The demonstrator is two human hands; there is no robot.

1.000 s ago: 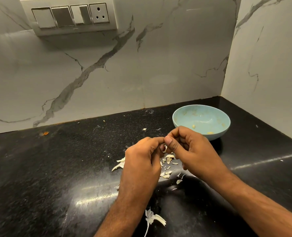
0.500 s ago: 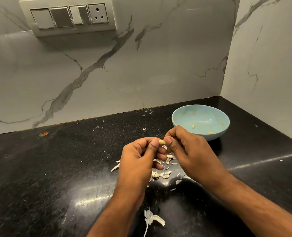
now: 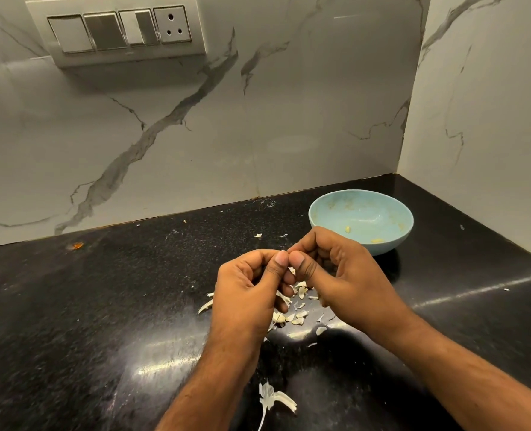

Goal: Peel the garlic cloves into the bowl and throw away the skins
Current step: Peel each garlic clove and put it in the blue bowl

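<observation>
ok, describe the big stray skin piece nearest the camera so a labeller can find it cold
Start at the black counter and follow the left forearm toward the bottom edge. Just right of it lies a white garlic skin. Unlike the small flakes heaped under the hands, it lies alone, larger, with a thin trailing stem.

Dim overhead light is glaring in white patches off the black counter near the arms. The hands are casting soft shadows onto it. Wide-angle bending is curving the marble wall at the edges.
</observation>
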